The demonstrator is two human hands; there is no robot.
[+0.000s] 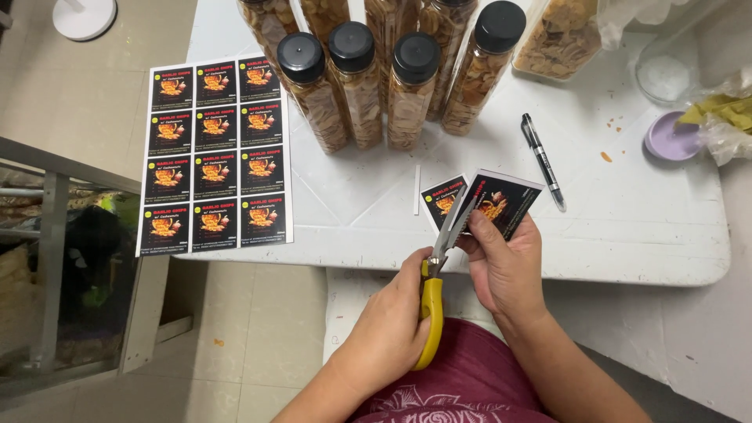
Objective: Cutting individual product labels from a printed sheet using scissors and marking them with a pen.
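Observation:
My left hand [388,325] grips yellow-handled scissors [435,276], whose blades point up into a small strip of black printed labels [501,202]. My right hand [505,262] pinches that strip by its lower edge, just above the near rim of the white table [627,235]. One cut label [440,200] hangs at the strip's left side beside the blades. A sheet of black labels [215,157] lies flat on the table's left corner, partly past the edge.
Several tall clear jars [356,86] with black lids, filled with chips, stand at the back. A black pen [542,160] lies to the right, a purple lid [672,137] farther right. A thin white paper offcut [417,189] lies near the labels.

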